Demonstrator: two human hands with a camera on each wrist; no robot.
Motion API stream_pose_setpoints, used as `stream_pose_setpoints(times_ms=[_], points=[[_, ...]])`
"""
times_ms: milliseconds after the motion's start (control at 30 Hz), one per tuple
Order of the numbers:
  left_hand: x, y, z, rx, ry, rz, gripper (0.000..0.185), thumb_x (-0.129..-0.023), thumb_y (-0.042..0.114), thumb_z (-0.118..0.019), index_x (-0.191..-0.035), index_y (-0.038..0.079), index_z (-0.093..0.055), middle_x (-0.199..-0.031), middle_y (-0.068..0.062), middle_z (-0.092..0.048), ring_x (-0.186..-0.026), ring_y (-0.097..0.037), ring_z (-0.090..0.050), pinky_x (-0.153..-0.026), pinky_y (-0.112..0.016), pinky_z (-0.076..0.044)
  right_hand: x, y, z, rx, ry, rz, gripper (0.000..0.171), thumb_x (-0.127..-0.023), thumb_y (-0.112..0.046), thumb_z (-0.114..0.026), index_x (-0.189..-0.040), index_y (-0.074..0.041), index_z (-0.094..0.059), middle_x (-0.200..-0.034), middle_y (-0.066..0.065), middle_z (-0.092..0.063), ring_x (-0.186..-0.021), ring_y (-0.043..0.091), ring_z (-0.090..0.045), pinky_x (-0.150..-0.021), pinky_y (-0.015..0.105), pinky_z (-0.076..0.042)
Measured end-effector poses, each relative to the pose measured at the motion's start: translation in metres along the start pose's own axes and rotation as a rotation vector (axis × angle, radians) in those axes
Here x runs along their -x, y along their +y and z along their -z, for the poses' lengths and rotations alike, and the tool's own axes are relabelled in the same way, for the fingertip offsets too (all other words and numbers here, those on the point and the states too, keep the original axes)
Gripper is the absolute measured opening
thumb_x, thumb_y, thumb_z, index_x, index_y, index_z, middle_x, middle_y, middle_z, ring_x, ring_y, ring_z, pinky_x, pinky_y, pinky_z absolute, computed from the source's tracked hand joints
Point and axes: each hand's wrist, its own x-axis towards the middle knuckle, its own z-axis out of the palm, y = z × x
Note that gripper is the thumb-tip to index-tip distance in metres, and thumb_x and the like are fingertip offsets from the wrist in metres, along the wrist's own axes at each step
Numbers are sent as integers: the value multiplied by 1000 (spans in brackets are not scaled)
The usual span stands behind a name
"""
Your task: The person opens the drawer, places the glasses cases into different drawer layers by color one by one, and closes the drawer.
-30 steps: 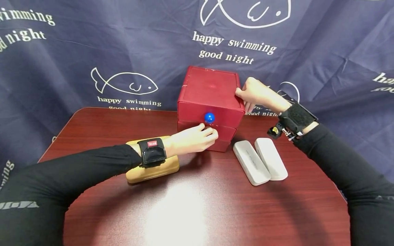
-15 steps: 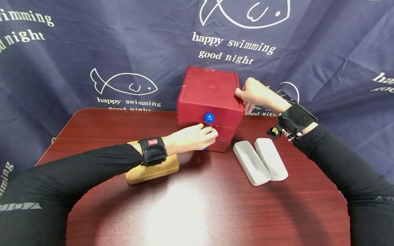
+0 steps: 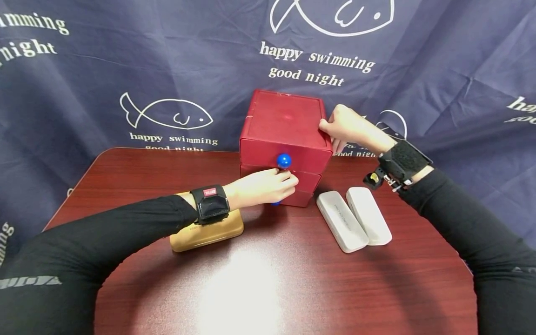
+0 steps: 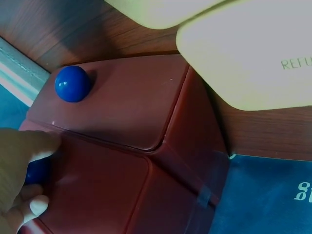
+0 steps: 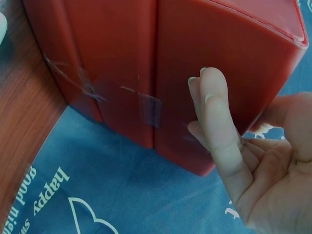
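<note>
Head view shows the red drawer box (image 3: 284,135) at the table's far middle, both drawers not yet pulled out. Left hand (image 3: 261,188) pinches the lower blue knob (image 4: 36,170); right hand (image 3: 349,128) braces the box's right side, fingers straight, thumb on top.

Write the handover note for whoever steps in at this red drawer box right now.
Left hand: pinching the lower blue knob of the red drawer box.
Right hand: fingers straight, pressed against the box's right side, thumb on the top edge.
Both drawers look closed; upper blue knob untouched.
Beside the box: tan case on the left, two white cases on the right.
Left: probably pulling the lower drawer out.
</note>
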Motion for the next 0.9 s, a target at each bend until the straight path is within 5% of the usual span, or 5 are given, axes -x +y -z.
stream_pose_setpoints(times_ms=[500,900], points=[[-7,4,-5,57,-34,38,9,-96,10,-61,-102,13,-67,-102,-1,-57,-97,-16,-58,-78,-25,-48,0,0,-1,6,6,8,53,-98,-19,-43,-49,-2,-56,-47,8,-64,-42,16,-66,-47,30,-57],[-9,4,-8,88,6,53,3,-95,10,-64,-95,13,-64,-99,0,-56,-93,-15,-55,-77,-24,-47,0,1,-1,4,8,2,53,-98,-20,-43,-52,0,-59,-49,8,-65,-42,16,-67,-46,29,-57]])
